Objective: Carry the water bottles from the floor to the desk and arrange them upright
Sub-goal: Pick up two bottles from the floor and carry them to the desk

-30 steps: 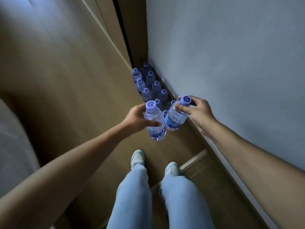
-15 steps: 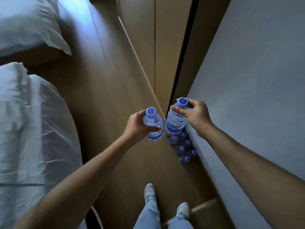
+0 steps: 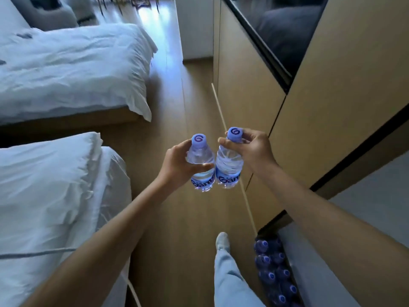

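Head view, looking down a wooden floor between two beds and a run of wooden cabinets.

Left hand: fingers curled round the body of the left bottle, thumb across its front just above the label. The bottle is upright, its blue cap facing the camera, held clear of the floor.

Right hand: fingers clamped on the neck of the right bottle, just beneath its blue cap. This bottle hangs upright below the hand. The two bottles are side by side at mid-scene, their lower bodies touching or nearly so; which one cannot tell.

Remaining bottles: a cluster of blue caps standing on the floor at the near right, in the dim corner between the cabinet end and a grey wall.

Surroundings: near bed at the left with white bedding; far bed beyond it, also white. A leg in light jeans and a pale shoe stand near, just left of the floor bottles.
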